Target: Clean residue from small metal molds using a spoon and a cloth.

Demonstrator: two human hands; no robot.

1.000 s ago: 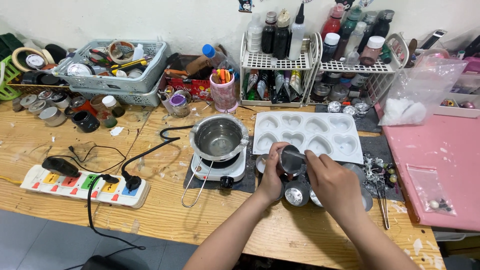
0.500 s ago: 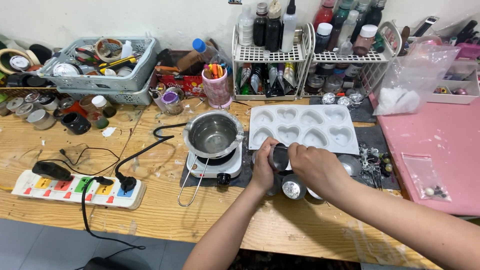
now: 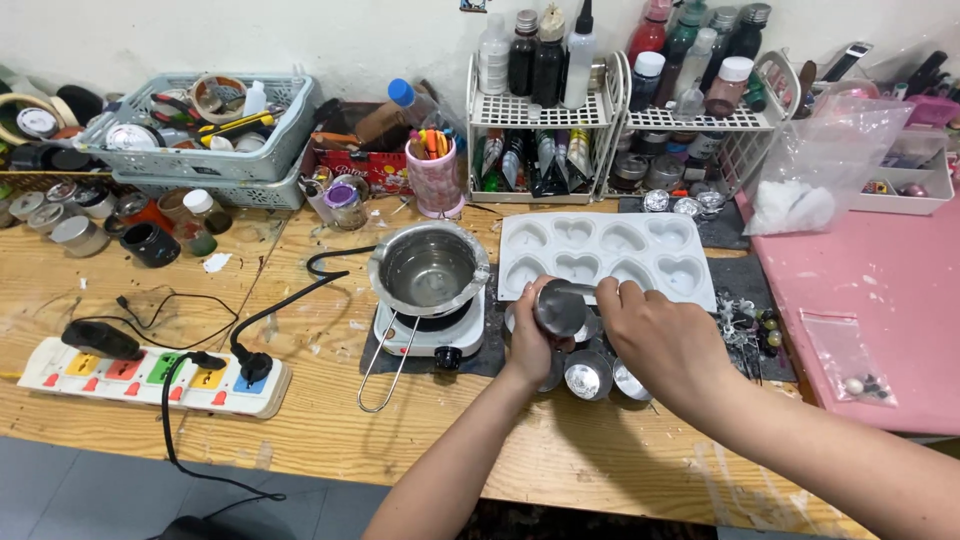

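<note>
Left hand [image 3: 528, 345] holds a small round metal tin [image 3: 560, 308] just above the wooden surface [image 3: 330, 430], fingers curled around its lower side, grip closed on the tin. Right hand [image 3: 665, 340] comes in from the right; its fingertips [image 3: 606, 296] pinch the tin's upper right edge, grip closed there also; whether a lid is being gripped separately cannot be told. The tin is tilted with its flat shiny face toward the camera, sitting just in front of the white heart-cavity mould [image 3: 605, 255] and to the right of the small electric hot plate [image 3: 432, 330]. A steel melting pot [image 3: 428, 268] with a wire handle rests on the hot plate, its interior looking bare. Below the hands, two more open metal tins [image 3: 600, 380] lie on the dark mat [image 3: 735, 285], touching one another. Further left a multi-socket power strip [image 3: 150, 375] lies with black plugs inserted. At the back: a pink cup of pens [image 3: 436, 178], two white wire racks of bottles [image 3: 560, 110], a grey basket of tape and tools [image 3: 200, 125]. At right, a pink board [image 3: 880, 290] carrying a small clear bag [image 3: 845, 355].
</note>
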